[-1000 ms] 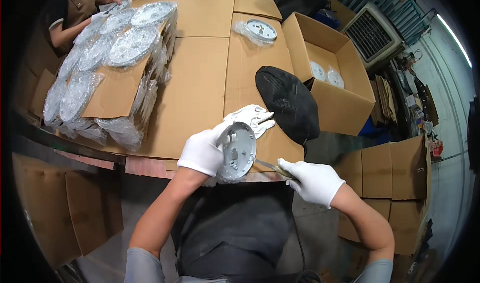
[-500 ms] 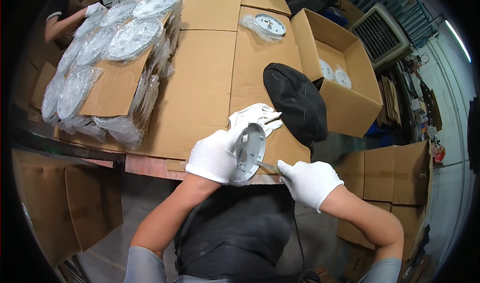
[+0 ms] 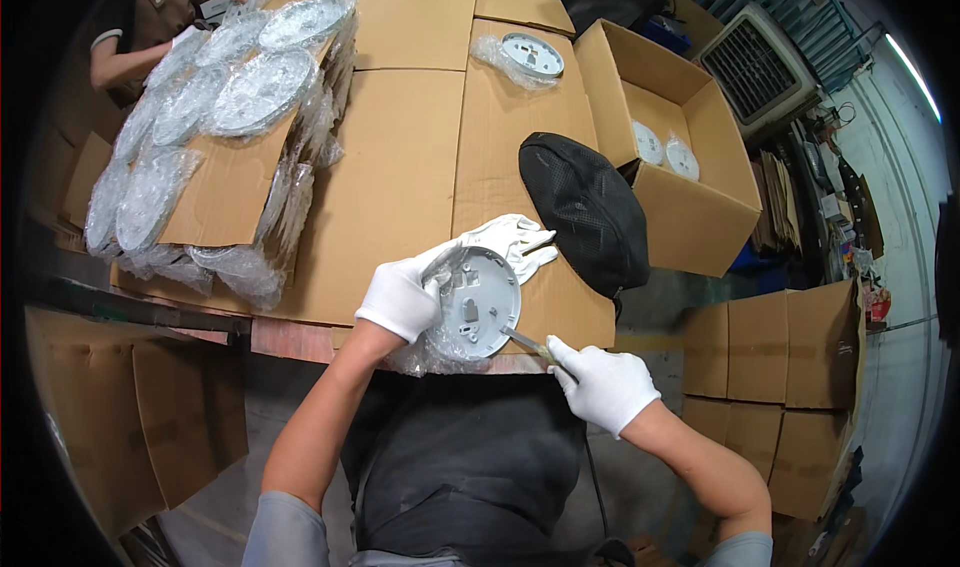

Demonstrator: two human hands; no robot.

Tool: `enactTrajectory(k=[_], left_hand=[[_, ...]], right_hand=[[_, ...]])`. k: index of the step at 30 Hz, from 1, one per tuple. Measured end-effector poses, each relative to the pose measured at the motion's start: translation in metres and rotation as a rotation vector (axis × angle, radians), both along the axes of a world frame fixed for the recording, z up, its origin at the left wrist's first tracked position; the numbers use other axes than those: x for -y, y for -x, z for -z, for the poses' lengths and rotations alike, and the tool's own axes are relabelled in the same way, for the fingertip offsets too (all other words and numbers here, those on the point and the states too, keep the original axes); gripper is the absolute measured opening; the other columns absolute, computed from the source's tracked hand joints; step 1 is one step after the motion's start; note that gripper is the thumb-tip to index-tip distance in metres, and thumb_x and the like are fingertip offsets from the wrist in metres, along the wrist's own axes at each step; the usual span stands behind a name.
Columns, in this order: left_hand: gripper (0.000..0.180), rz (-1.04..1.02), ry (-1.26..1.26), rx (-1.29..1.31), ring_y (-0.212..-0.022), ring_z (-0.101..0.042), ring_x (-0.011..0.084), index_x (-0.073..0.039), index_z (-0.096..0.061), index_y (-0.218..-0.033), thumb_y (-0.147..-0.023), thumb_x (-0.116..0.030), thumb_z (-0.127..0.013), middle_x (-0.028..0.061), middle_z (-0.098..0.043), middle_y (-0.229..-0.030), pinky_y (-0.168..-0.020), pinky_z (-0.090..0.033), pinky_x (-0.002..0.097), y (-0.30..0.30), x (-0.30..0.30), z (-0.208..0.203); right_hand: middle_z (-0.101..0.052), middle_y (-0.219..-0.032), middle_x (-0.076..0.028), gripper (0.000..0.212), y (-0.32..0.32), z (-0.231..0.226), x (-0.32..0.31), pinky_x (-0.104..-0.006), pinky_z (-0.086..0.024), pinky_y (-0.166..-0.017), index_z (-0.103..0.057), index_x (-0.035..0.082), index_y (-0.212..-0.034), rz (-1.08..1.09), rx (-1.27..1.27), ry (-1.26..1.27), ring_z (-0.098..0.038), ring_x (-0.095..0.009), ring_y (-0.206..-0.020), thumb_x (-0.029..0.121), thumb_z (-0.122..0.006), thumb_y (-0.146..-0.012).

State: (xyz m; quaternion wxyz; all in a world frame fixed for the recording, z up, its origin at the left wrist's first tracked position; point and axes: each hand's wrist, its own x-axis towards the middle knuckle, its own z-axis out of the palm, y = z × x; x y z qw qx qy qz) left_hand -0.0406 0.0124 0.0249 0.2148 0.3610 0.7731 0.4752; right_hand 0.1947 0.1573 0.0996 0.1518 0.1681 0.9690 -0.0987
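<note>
My gloved left hand [image 3: 402,297] grips the left rim of a round, shallow grey plate [image 3: 483,305] with cut-outs and small tabs along its edge. Crumpled bubble wrap [image 3: 432,352] clings beneath and beside that plate. From the right, my gloved right hand [image 3: 605,382] is closed around a knife-like tool with a narrow metal blade [image 3: 524,341] and a yellowish handle, mostly hidden by the fingers. The blade's tip meets the plate's lower right rim. Just beyond the plate, a loose white glove [image 3: 515,244] lies on the cardboard-covered table [image 3: 385,177].
A stack of bubble-wrapped round plates [image 3: 262,92] stands at left, where another person's hands [image 3: 188,39] work. A black mesh bag [image 3: 585,212] lies right of the glove. Beyond are another round plate [image 3: 532,57] and an open carton [image 3: 700,212] holding two discs.
The grey plate has turned from nearly edge-on to facing me, shifting slightly left with my left hand. My right hand and the tool moved a little left and down.
</note>
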Motion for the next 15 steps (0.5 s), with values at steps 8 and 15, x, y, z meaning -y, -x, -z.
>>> enactTrajectory(k=[8, 15], left_hand=[[0.043, -0.036, -0.003, -0.028, -0.097, -0.073, 0.0236, -0.007, -0.066, -0.127, -0.088, 0.002, -0.053, 0.0201, -0.072, -0.108, -0.085, -0.054, 0.0298, -0.001, 0.001, -0.002], [0.04, -0.073, 0.012, -0.096, -0.097, -0.072, 0.0282, -0.006, -0.066, -0.127, -0.089, 0.0, -0.056, 0.0204, -0.071, -0.108, -0.086, -0.055, 0.0324, 0.0, 0.005, 0.008]], right_hand=[[-0.067, -0.08, -0.012, 0.038, -0.011, 0.026, 0.007, -0.0434, -0.055, -0.061, -0.06, 0.02, -0.131, 0.085, -0.085, 0.0, -0.067, -0.032, -0.068, 0.03, -0.061, -0.094], [-0.069, -0.086, -0.011, 0.043, -0.015, 0.047, 0.015, -0.0414, -0.056, -0.067, -0.06, 0.019, -0.134, 0.169, -0.2, 0.081, -0.068, -0.031, -0.075, 0.034, -0.064, -0.093]])
